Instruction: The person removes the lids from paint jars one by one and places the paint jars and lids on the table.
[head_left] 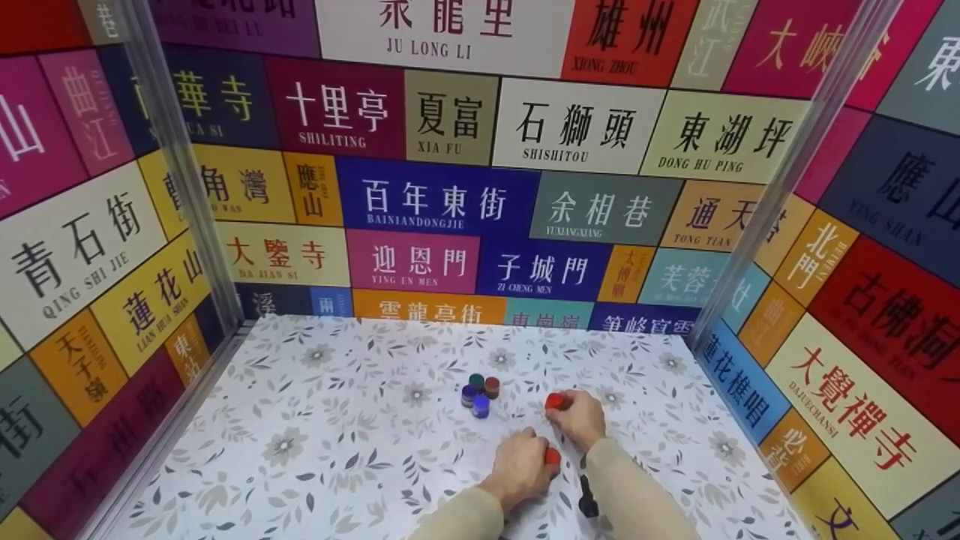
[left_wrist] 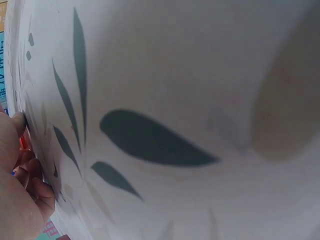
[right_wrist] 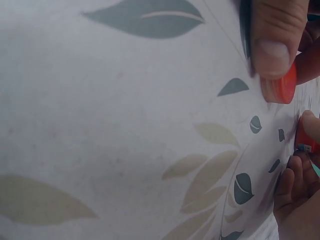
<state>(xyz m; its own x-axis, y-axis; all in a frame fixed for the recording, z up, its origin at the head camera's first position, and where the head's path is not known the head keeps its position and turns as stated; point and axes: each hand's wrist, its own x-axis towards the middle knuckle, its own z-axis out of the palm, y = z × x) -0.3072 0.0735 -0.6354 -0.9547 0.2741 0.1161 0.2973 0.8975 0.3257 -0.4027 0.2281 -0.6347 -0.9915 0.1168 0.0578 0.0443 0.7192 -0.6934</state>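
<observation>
My right hand point(head_left: 581, 420) pinches a small orange-red pot point(head_left: 556, 401) between thumb and fingers, low over the patterned tabletop. In the right wrist view the thumb lies along the side of this pot point(right_wrist: 286, 89). Nearer the body, my left hand point(head_left: 521, 465) holds a second orange-red pot point(head_left: 553, 456), whose label partly shows in the right wrist view. The left wrist view catches only part of the left hand point(left_wrist: 20, 185), with curled fingers. Left of the hands stand several small pots close together: green point(head_left: 476, 381), brownish red point(head_left: 491, 387), dark blue point(head_left: 469, 395) and bright blue point(head_left: 481, 406).
The table point(head_left: 360, 450) has a white cover with grey leaves and flowers. Panels of coloured name signs point(head_left: 435, 199) rise behind and at both sides, with clear corner posts point(head_left: 176, 172). A black device point(head_left: 588, 499) is by the right wrist.
</observation>
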